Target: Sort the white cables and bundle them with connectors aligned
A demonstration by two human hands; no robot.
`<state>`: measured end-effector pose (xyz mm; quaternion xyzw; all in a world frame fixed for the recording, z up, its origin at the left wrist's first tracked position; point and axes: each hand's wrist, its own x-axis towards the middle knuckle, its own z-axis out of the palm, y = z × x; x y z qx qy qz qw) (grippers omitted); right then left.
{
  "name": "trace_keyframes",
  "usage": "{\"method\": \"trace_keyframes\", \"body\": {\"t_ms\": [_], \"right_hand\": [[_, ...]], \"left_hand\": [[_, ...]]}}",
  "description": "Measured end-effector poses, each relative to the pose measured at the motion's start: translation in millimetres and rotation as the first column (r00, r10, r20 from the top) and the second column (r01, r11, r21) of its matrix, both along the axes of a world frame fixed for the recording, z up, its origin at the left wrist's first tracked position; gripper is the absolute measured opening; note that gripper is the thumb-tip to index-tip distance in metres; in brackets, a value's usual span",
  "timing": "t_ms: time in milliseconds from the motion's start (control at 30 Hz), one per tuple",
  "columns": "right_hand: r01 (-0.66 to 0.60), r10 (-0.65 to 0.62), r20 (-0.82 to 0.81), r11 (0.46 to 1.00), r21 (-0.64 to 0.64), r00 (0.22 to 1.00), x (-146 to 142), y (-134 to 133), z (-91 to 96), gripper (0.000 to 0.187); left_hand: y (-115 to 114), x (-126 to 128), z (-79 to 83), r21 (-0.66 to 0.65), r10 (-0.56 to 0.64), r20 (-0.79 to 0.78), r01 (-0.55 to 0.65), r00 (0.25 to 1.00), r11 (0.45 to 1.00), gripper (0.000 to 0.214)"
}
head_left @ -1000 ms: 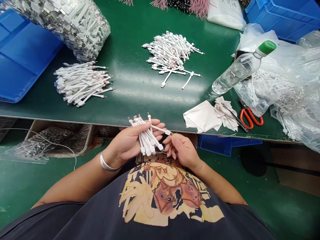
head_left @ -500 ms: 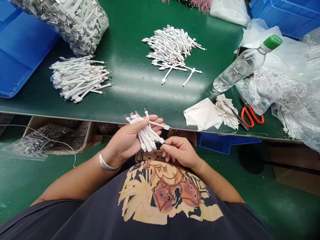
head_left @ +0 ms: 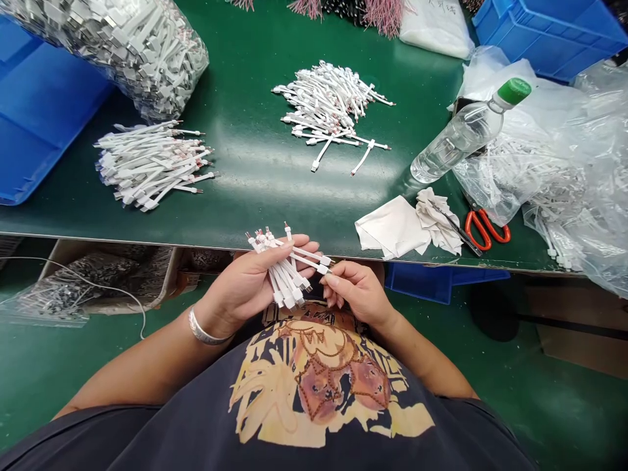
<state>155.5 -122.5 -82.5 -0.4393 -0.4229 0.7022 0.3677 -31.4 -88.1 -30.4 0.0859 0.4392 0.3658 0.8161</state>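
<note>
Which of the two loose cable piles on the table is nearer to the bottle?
The middle pile, farther back; the left pile lies near a blue bin.

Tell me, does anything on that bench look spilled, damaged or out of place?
Nothing looks spilled or plainly damaged. Slightly untidy: two short white cables stick out from the near side of the middle pile, and a crumpled cloth has a slim dark tool lying across it.

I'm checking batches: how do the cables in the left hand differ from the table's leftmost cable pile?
The held cables are far fewer than the leftmost pile. The held cables' wire ends point mostly forward; the leftmost pile's, mostly right. Both are short white cables.
</note>
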Motion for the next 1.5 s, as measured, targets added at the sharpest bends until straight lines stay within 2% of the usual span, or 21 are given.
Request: {"method": "trace_keyframes", "body": {"t_ms": [333, 533, 733, 833, 1100, 1333, 1500], "right_hand": [[0.024, -0.024, -0.006, 1.000, 0.005, 1.000, -3.8, -2.3, -3.9, 0.026], [-0.173, 0.172, -0.012, 0.984, -0.049, 0.985, -16.5, -5.6, 2.8, 0.033], [-0.007, 0.007, -0.003, 1.000, -0.008, 1.000, -14.4, -3.8, 0.1, 0.035], [0.027, -0.027, -0.014, 1.000, -0.014, 1.000, -14.3, -3.0, -2.1, 0.037], [0.027, -0.027, -0.036, 1.000, -0.011, 0.999, -15.3, -1.2, -1.8, 0.038], [-0.129, 0.129, -0.015, 0.992, -0.013, 0.992, -20.6, -1.8, 2.7, 0.031], [-0.066, 0.065, 0.013, 0.996, 0.052, 0.998, -23.2, -2.6, 1.1, 0.026]], "left_hand": [[-0.1, 3.2, 2.1, 0.019, 0.016, -0.029, -0.015, 0.999, 1.000, 0.022], [-0.9, 6.9, 0.6, 0.030, 0.011, -0.014, -0.010, 1.000, 1.000, 0.021], [-2.1, 3.9, -0.7, 0.091, -0.010, 0.001, 0.010, 1.000, 0.996, 0.022], [-2.2, 2.0, -0.8, 0.096, -0.024, 0.020, 0.022, 1.000, 0.995, 0.022], [-1.4, 1.0, 2.3, 0.076, 0.004, -0.018, -0.002, 1.000, 0.997, 0.023], [0.0, 5.3, 0.8, 0.036, 0.015, -0.013, -0.015, 1.000, 0.999, 0.020], [-0.8, 6.3, -0.6, 0.049, 0.009, -0.017, -0.009, 1.000, 0.999, 0.022]]}}
